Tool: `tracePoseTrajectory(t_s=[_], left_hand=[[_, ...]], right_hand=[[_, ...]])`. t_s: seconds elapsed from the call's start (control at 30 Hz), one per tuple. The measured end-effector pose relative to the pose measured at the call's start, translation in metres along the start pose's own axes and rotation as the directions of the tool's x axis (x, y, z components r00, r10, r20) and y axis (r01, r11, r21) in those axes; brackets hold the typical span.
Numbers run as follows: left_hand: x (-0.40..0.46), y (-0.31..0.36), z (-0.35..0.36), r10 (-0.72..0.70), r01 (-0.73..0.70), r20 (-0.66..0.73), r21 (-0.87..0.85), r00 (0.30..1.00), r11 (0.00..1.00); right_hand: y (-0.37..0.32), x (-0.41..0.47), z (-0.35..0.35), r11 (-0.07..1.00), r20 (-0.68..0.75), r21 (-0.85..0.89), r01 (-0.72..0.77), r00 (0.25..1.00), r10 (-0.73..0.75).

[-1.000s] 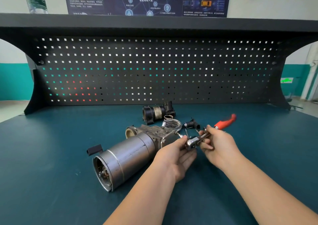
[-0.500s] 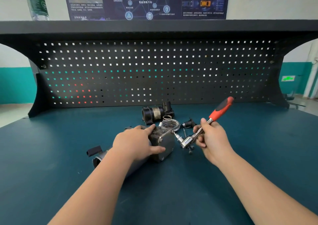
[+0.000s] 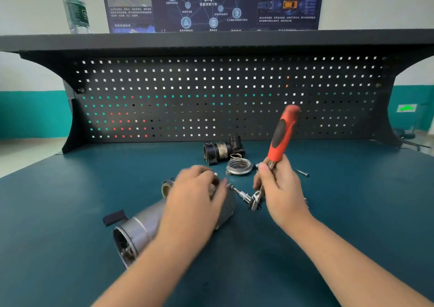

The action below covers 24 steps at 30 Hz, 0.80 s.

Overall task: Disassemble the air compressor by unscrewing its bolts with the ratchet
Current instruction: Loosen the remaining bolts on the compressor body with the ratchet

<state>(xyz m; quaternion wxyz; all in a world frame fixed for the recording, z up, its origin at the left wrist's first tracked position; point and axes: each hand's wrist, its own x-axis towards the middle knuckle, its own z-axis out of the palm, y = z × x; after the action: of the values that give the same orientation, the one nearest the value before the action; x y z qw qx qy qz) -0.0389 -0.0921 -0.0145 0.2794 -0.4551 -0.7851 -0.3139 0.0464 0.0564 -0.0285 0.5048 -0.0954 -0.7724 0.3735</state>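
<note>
The air compressor (image 3: 141,227) lies on its side near the middle of the bench top (image 3: 58,212), its open round end toward the near left, with the left hand (image 3: 195,201) curled over its far-right end and gripping it. Just right, the right hand (image 3: 279,189) grips the ratchet (image 3: 281,135), its red handle standing up and its head joined to the compressor by a short extension. Beyond lie a round cover (image 3: 238,167), a black cylinder (image 3: 220,150) and a loose bolt (image 3: 302,173); broad bare mat stretches to the left and right edges.

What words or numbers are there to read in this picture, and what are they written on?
Poster on the wall: Chinese headings and small captions round its icons, all too blurred to read.
Water bottle on the shelf: green label, print too blurred.
Black motor part on the table: a pale label, too small to read.
Green sign at far right: unreadable.
Ratchet and compressor: no text visible.
</note>
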Motion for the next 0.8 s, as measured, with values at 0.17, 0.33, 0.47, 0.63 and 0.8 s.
tracePoseTrajectory(t_s=[0.17, 0.33, 0.47, 0.63, 0.8], left_hand=[[0.003, 0.065, 0.027, -0.431, 0.826, 0.753, -0.563, 0.497, -0.032], [0.019, 0.065, 0.050, -0.366, 0.621, 0.837, -0.547, 0.407, -0.561], [0.017, 0.051, 0.063, -0.286, 0.630, 0.873, -0.484, 0.396, -0.607], [0.012, 0.049, 0.069, -0.267, 0.609, 0.870, -0.483, 0.414, -0.629], [0.012, 0.048, 0.072, -0.335, 0.548, 0.859, -0.506, 0.387, -0.666]], right_hand=[[0.001, -0.004, -0.001, 0.957, 0.165, -0.200, 0.209, 0.970, -0.178], [0.009, 0.007, -0.006, 0.958, 0.123, -0.129, 0.256, 0.963, -0.241], [0.013, 0.012, -0.008, 0.959, 0.140, -0.080, 0.272, 0.956, -0.259], [0.005, 0.013, -0.003, 0.904, 0.215, -0.131, 0.406, 0.902, -0.374], [0.007, 0.019, 0.007, 0.999, -0.011, -0.001, 0.047, 0.999, -0.047]])
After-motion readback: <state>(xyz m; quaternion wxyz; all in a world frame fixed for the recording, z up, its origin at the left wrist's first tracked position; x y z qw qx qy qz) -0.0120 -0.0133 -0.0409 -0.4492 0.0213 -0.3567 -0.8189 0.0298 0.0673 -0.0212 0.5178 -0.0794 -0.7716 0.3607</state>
